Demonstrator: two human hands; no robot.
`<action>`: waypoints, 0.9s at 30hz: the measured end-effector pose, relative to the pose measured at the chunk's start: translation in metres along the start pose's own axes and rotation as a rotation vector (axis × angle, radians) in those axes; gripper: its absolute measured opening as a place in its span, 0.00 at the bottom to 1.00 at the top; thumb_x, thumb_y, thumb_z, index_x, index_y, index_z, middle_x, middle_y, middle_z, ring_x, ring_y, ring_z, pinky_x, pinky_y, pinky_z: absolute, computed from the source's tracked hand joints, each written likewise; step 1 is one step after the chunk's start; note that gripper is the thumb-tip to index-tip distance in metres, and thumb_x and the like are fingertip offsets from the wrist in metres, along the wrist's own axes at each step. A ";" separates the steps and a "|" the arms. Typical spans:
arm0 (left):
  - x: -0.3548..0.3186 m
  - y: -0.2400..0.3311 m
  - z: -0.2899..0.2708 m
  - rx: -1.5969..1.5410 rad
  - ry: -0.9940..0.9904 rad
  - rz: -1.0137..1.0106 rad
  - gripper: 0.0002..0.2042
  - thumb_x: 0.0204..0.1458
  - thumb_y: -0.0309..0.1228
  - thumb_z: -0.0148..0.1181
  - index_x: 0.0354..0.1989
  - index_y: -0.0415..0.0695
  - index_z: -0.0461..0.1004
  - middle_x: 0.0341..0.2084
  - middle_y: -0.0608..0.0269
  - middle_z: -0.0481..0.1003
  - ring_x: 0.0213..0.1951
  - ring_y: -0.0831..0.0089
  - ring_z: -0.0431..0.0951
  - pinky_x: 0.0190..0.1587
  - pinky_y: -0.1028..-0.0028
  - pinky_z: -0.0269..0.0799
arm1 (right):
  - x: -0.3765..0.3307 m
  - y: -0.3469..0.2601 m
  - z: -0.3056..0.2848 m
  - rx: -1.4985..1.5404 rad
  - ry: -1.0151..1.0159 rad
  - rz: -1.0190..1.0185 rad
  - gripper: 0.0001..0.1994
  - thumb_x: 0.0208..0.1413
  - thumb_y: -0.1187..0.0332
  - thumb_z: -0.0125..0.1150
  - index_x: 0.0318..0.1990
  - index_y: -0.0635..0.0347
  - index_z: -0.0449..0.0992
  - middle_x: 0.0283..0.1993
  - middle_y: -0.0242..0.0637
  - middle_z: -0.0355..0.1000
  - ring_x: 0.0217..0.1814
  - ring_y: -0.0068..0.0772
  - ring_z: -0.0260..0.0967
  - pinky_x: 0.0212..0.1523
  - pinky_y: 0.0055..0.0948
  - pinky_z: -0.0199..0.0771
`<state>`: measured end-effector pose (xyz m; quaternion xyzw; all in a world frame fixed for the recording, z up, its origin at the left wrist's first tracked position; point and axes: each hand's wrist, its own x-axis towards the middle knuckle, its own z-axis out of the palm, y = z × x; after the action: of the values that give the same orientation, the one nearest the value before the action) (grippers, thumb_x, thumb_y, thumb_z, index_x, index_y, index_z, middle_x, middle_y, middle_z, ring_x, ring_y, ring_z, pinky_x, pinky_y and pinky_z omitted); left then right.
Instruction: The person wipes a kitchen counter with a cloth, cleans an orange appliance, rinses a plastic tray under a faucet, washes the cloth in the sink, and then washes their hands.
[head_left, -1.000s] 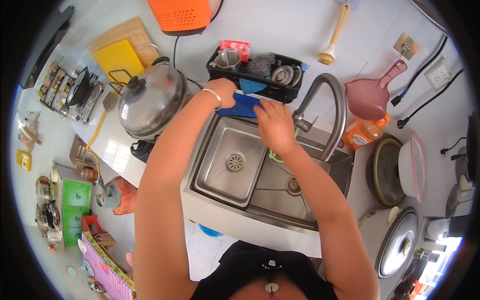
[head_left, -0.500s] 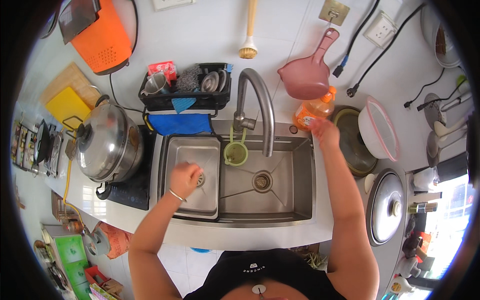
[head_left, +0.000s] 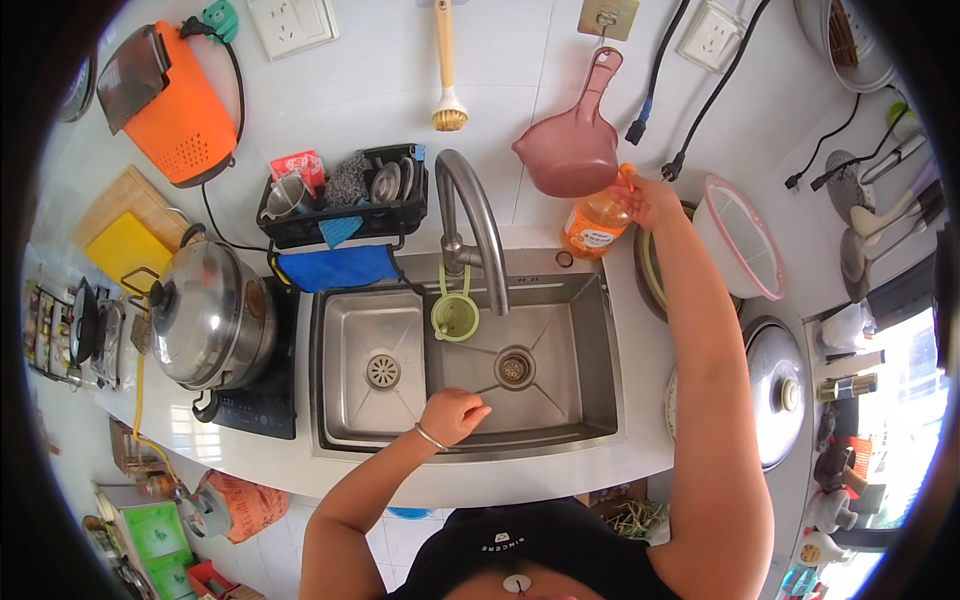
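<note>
Your right hand (head_left: 648, 197) grasps the orange bottle (head_left: 594, 225) by the sink (head_left: 590, 350); your left hand (head_left: 452, 415) rests clenched inside it.

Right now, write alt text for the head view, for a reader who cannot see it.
Seen from above, a person's right hand grasps the top of an orange bottle beside a steel double sink, while the left hand rests closed inside the sink's right basin. A green strainer hangs beneath the curved faucet.
</note>
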<state>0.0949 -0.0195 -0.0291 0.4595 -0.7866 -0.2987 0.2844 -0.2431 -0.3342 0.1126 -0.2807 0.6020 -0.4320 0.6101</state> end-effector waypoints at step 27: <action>0.069 -0.008 0.101 -0.728 0.644 -0.413 0.35 0.57 0.55 0.37 0.62 0.34 0.51 0.62 0.44 0.51 0.65 0.55 0.50 0.64 0.62 0.44 | -0.128 0.303 0.119 0.381 -0.520 0.347 0.44 0.52 0.33 0.40 0.62 0.65 0.53 0.62 0.42 0.57 0.63 0.33 0.54 0.61 0.35 0.56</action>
<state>-0.0023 -0.0630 -0.0897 0.5449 -0.3976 -0.4462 0.5881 -0.0574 -0.1025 -0.0717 -0.1561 0.3743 -0.3405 0.8483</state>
